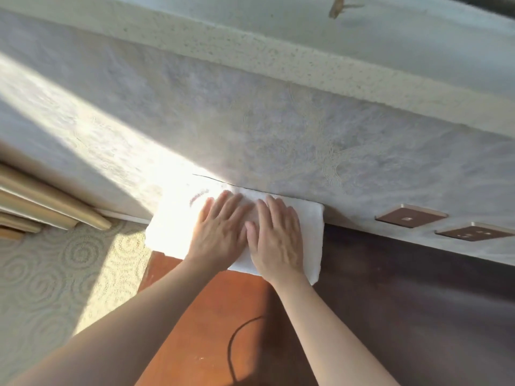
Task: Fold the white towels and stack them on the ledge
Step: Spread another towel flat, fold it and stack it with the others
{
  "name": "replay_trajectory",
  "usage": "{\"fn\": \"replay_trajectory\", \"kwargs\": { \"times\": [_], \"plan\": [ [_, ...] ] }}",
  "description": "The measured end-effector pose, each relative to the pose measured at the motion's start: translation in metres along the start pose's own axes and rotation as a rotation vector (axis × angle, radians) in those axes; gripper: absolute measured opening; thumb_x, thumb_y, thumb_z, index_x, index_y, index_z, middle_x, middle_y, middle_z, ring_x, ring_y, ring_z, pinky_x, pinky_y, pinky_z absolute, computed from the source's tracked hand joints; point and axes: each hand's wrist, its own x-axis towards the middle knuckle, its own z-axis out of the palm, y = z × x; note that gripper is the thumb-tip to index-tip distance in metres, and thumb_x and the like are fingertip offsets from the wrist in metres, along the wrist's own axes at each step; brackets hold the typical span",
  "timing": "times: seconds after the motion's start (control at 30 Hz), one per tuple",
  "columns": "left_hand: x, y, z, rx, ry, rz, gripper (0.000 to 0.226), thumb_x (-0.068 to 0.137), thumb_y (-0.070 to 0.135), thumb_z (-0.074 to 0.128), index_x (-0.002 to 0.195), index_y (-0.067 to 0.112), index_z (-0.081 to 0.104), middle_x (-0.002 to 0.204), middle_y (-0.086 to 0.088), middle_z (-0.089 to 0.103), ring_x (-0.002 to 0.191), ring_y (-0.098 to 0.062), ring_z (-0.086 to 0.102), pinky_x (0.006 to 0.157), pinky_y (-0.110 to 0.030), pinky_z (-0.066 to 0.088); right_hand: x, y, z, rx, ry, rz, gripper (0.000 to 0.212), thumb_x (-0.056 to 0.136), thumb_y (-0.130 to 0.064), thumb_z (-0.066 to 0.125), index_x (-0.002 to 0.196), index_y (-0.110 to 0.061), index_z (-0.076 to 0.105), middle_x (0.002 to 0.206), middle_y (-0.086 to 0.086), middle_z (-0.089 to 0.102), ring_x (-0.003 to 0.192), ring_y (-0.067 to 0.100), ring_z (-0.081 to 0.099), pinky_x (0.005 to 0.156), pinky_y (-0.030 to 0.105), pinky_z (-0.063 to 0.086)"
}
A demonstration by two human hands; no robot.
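Note:
A folded white towel [172, 227] lies on the brown wooden ledge [211, 307], pushed up against the pale wall. Its left part is washed out by bright sunlight, and a small embroidered mark shows near its top. My left hand [220, 229] and my right hand [276, 238] both rest flat on the towel's middle and right part, side by side, fingers spread and pointing at the wall. Neither hand grips the cloth. I see no other towel.
Two brown wall sockets [411, 215] [473, 232] sit on the wall to the right, just above the ledge. A dark cable [237, 335] curves over the wood between my forearms. Patterned carpet [55, 268] and gold trim [50, 201] lie to the left.

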Motion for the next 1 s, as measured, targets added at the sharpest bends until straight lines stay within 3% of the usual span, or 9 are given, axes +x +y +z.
{"fn": "replay_trajectory", "kwargs": {
  "times": [0.07, 0.2, 0.33, 0.5, 0.6, 0.67, 0.77, 0.83, 1.0],
  "plan": [
    [0.004, -0.015, 0.000, -0.001, -0.032, 0.030, 0.072, 0.097, 0.060, 0.019, 0.152, 0.024, 0.046, 0.160, 0.001, 0.039, 0.154, -0.026, 0.023, 0.125, -0.047, 0.012, -0.002, 0.008, 0.010, 0.014, -0.124, -0.013, 0.064, 0.104, -0.050, 0.025, 0.151, -0.011, 0.045, 0.160, 0.008, 0.039, 0.150, 0.025, 0.032, 0.124, 0.044, 0.020],
    [0.002, -0.046, 0.003, 0.026, -0.006, 0.068, 0.070, 0.098, 0.066, 0.027, 0.157, 0.029, 0.038, 0.166, 0.005, 0.028, 0.156, -0.021, 0.018, 0.127, -0.045, 0.010, -0.004, 0.027, 0.022, -0.065, -0.142, -0.100, 0.072, 0.102, -0.057, 0.028, 0.158, -0.012, 0.031, 0.166, 0.005, 0.026, 0.155, 0.018, 0.019, 0.125, 0.043, 0.018],
    [-0.004, -0.063, 0.007, 0.089, -0.009, -0.073, 0.076, 0.093, 0.078, 0.023, 0.160, 0.044, 0.018, 0.169, 0.014, 0.006, 0.157, -0.012, -0.005, 0.126, -0.049, -0.001, -0.018, 0.052, 0.019, -0.181, -0.154, -0.052, 0.078, 0.102, -0.061, 0.022, 0.161, -0.011, 0.017, 0.169, 0.003, 0.011, 0.157, 0.016, 0.004, 0.127, 0.043, 0.012],
    [-0.004, -0.071, 0.010, 0.130, -0.042, -0.115, 0.080, 0.091, 0.085, 0.016, 0.160, 0.045, 0.008, 0.168, 0.019, -0.006, 0.157, -0.018, -0.013, 0.124, -0.057, 0.009, -0.025, 0.063, 0.014, -0.166, -0.172, 0.022, 0.082, 0.101, -0.062, 0.017, 0.161, -0.007, 0.010, 0.169, 0.007, 0.002, 0.157, 0.019, -0.002, 0.127, 0.045, 0.009],
    [-0.010, -0.062, 0.005, 0.122, -0.021, -0.210, 0.083, 0.091, 0.084, 0.018, 0.161, 0.040, 0.011, 0.169, 0.016, -0.008, 0.157, -0.026, -0.013, 0.125, -0.055, -0.002, -0.030, 0.059, 0.007, -0.067, -0.121, 0.287, 0.086, 0.098, -0.063, 0.016, 0.160, -0.004, 0.003, 0.169, 0.015, -0.002, 0.157, 0.029, -0.001, 0.128, 0.044, 0.006],
    [-0.014, -0.042, 0.005, 0.073, 0.025, -0.149, 0.080, 0.094, 0.079, 0.024, 0.160, 0.034, 0.020, 0.171, 0.008, -0.001, 0.157, -0.029, -0.011, 0.124, -0.052, -0.011, -0.028, 0.050, 0.002, -0.031, -0.021, 0.488, 0.085, 0.099, -0.059, 0.022, 0.160, -0.001, 0.009, 0.166, 0.027, 0.006, 0.154, 0.041, 0.010, 0.127, 0.049, 0.009],
    [-0.012, -0.004, 0.015, 0.094, 0.034, 0.089, 0.069, 0.101, 0.065, 0.024, 0.157, 0.027, 0.037, 0.171, -0.002, 0.013, 0.158, -0.028, 0.001, 0.126, -0.054, 0.003, -0.017, 0.023, 0.006, -0.043, -0.021, 0.200, 0.065, 0.103, -0.046, 0.026, 0.157, -0.010, 0.029, 0.166, 0.016, 0.019, 0.155, 0.033, 0.017, 0.125, 0.053, 0.014],
    [-0.003, -0.004, 0.016, 0.040, 0.011, 0.073, 0.067, 0.101, 0.062, 0.025, 0.156, 0.027, 0.039, 0.169, 0.000, 0.019, 0.158, -0.026, 0.006, 0.127, -0.049, 0.004, -0.012, 0.020, 0.011, 0.006, -0.102, 0.054, 0.058, 0.105, -0.042, 0.024, 0.156, -0.018, 0.036, 0.167, 0.007, 0.021, 0.155, 0.026, 0.016, 0.124, 0.051, 0.019],
    [-0.009, -0.075, 0.012, 0.121, 0.010, -0.029, 0.066, 0.100, 0.066, 0.020, 0.161, 0.040, 0.019, 0.171, 0.011, 0.009, 0.158, -0.016, -0.002, 0.127, -0.048, 0.006, -0.030, 0.062, 0.015, -0.095, -0.124, 0.073, 0.069, 0.103, -0.054, 0.023, 0.161, -0.016, 0.022, 0.169, 0.001, 0.013, 0.157, 0.017, 0.003, 0.127, 0.046, 0.012]
  ]
}}
